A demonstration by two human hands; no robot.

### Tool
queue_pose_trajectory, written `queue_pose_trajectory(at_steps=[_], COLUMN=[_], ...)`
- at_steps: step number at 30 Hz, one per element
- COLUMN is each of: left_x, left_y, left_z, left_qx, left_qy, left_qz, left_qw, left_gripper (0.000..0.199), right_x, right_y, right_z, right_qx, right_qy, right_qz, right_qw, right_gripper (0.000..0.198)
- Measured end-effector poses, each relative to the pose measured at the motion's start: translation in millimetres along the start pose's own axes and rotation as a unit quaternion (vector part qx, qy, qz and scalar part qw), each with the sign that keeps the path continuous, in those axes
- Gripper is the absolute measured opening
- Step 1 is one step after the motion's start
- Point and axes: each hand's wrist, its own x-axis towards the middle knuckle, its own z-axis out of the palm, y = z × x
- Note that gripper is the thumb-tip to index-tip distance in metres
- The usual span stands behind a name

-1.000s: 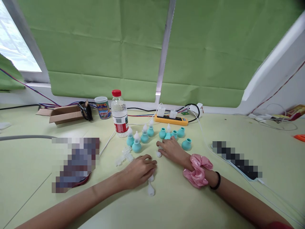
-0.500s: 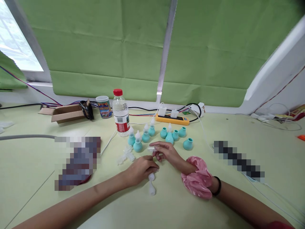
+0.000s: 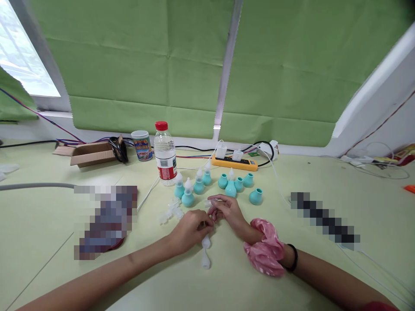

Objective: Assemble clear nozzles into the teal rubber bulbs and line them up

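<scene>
My right hand (image 3: 228, 212) holds a small clear plastic tube piece (image 3: 208, 202) between thumb and fingers. Close against it, my left hand (image 3: 193, 228) is closed in a pinch; what its fingertips hold, if anything, is hidden. Just below my left fingers lie two soft white nozzle tips (image 3: 205, 260) on the table. Several clear connector pieces (image 3: 171, 211) are heaped to the left. Beyond my hands stand several turquoise squeeze bulbs (image 3: 187, 198), some fitted with clear tips. Others, like the open bulb (image 3: 256, 197) at the right, have a bare mouth.
A red-capped bottle (image 3: 166, 155), a printed tub (image 3: 142, 146) and an open cardboard box (image 3: 94, 154) stand at the back left. Behind the bulbs lies a yellow power strip (image 3: 234, 163) with cables. Blurred-out items lie on both sides of the green table (image 3: 259, 280).
My left fingertips have risen slightly towards my right hand. My right wrist has shifted a little to the left and down. The clear piece has turned slightly.
</scene>
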Motion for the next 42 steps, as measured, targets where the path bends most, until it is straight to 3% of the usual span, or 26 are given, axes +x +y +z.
queue_pose_trajectory(at_steps=[6,9,25,29,42], left_x=[1.8,4.8,1.2,1.9,4.2], left_y=[5.9,5.4,-3.4,-2.6,-6.4], left_z=[-22.0,-31.1,-29.8,-30.8,-27.0], left_qx=[-0.208,-0.257,-0.193,-0.189,-0.189], left_qy=[0.101,0.122,0.110,0.108,0.079], left_qz=[-0.054,-0.054,-0.019,-0.032,-0.040], left_qw=[0.971,0.957,0.975,0.976,0.978], left_gripper=[0.014,0.012,0.014,0.017,0.022], right_x=[-6.2,-9.2,-12.1,-11.6,-13.2], right_y=[6.6,6.6,7.4,8.1,9.1], right_z=[2.9,4.9,6.4,6.1,8.7], right_qx=[-0.031,-0.028,-0.029,-0.036,-0.038], right_qy=[-0.010,-0.021,-0.037,-0.016,-0.038], right_qz=[-0.049,-0.048,-0.053,-0.059,-0.056], right_qw=[0.998,0.998,0.997,0.997,0.997], right_gripper=[0.025,0.026,0.029,0.029,0.031])
